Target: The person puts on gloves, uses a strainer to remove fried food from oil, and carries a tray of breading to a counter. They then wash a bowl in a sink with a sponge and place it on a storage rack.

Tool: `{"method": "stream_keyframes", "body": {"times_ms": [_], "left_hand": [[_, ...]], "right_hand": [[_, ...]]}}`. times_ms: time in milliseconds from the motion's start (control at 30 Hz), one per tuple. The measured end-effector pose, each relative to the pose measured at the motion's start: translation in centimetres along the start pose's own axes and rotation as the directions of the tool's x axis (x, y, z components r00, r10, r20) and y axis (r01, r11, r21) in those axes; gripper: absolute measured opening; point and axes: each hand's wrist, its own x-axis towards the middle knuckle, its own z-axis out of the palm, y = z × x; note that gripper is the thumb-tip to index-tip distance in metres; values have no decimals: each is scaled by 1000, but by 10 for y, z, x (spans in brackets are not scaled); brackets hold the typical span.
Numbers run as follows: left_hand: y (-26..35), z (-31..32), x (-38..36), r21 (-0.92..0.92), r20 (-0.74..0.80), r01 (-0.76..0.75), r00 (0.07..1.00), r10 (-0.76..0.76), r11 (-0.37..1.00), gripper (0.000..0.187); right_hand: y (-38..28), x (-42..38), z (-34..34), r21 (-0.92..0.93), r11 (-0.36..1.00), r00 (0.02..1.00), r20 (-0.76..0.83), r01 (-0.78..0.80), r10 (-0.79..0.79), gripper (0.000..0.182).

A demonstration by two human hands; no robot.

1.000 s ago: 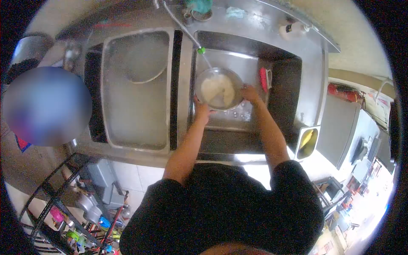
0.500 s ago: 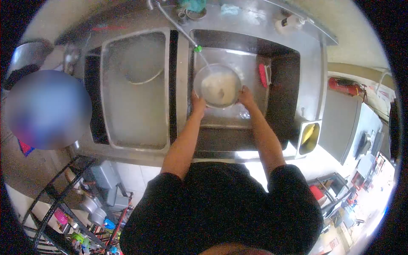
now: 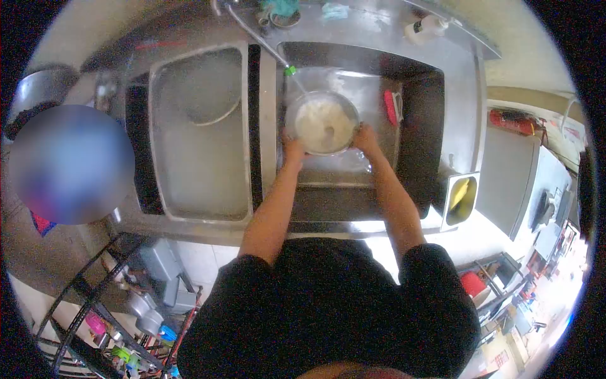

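Upper centre: left hand [image 3: 293, 150] and right hand [image 3: 366, 139], each grip clasping a bowl [image 3: 323, 152], likely level it beneath the tap [image 3: 260, 38].

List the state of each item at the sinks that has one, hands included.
Tap: running, stream reaching the bowl's far-left edge
Bowl: upright, held in both hands, partly filled
Bowl contents: pale; wet or dry, can't tell
Left hand: fingers on bowl's left side
Right hand: fingers on bowl's right side
Red scrubber: unheld, right of bowl
White-rimmed container: open, yellow item inside
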Motion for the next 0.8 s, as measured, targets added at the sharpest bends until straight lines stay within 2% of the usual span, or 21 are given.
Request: {"method": "stream_keyframes", "body": {"times_ms": [33, 100, 133, 167, 200, 233, 267, 333, 367, 433, 467, 500, 533, 600, 633, 667, 700, 733, 767, 800], "left_hand": [[3, 3, 4, -9, 73, -37, 997, 37, 999, 63], [-16, 7, 28, 2, 75, 8, 997, -8, 1000, 63], [-22, 10, 34, 10, 68, 53, 996, -54, 999, 64], [-28, 10, 39, 7, 73, 55, 996, -55, 998, 64], [-28, 10, 41, 54, 83, 158, 983, -162, 986, 61], [-26, 10, 44, 101, 87, 257, 960, -266, 961, 59], [-25, 11, 47, 96, 89, 254, 961, -262, 962, 59], [-30, 10, 59, 233, 137, 310, 928, -346, 922, 55], [-37, 8, 71, 229, 135, 310, 929, -346, 923, 55], [-90, -4, 131, 120, 150, 67, 985, -85, 991, 36], [-88, -4, 132, 118, 149, 66, 985, -84, 991, 36], [-82, -4, 129, 349, 138, 32, 987, -85, 937, 32], [-76, -5, 123, 561, 126, 0, 988, -85, 828, 30], [-65, -6, 114, 879, 108, -57, 991, -82, 473, 28], [-69, -9, 111, 966, 101, -77, 991, -83, 248, 29], [-73, -12, 108, 965, 99, -74, 991, -88, 250, 29], [-84, -17, 108, 978, 174, -160, 980, -100, 132, 27], [-98, -23, 110, 969, 246, -246, 962, -121, 13, 27], [-122, -27, 123, 969, 247, -247, 961, -123, 15, 27], [-153, -32, 141, 979, 176, -185, 979, 99, 86, 23]], "right_hand": [[-11, -2, -12, 0, 1000, 1000, -8, -2, 2, 28], [-46, -14, -50, 315, 915, 966, 117, -254, 229, 27], [-35, -13, -42, 310, 916, 966, 111, -256, 232, 27], [-25, -13, -30, 204, 967, 982, -82, -151, 171, 29], [-30, -14, -31, 75, 995, 962, -263, -60, 78, 32], [-35, -15, -33, 71, 996, 961, -265, -57, 74, 32], [-41, -19, -32, 106, 990, 956, -269, -89, 114, 32], [-58, -25, -44, 138, 983, 952, -267, -118, 152, 32], [-64, -27, -49, 105, 990, 965, -237, -94, 116, 33], [-67, -25, -51, 71, 995, 976, -205, -66, 79, 35], [-62, -21, -49, 1, 994, 979, -176, -107, 106, 38], [-55, -18, -46, -69, 987, 980, -146, -147, 136, 42], [-43, -17, -43, -68, 987, 981, -140, -147, 136, 42], [-17, -13, -41, -188, 982, 997, -78, -3, -12, 50], [-9, -11, -42, -188, 982, 997, -71, -6, -7, 50], [-1, -6, -44, -244, 970, 999, 39, -14, 25, 53], [3, 0, -45, -298, 954, 987, 145, -16, 62, 56], [2, 4, -51, -199, 978, 950, 291, -53, 111, 51], [11, 8, -50, -201, 978, 950, 291, -55, 113, 51], [28, 12, -43, -260, 963, 957, 290, 64, 15, 50]]}}
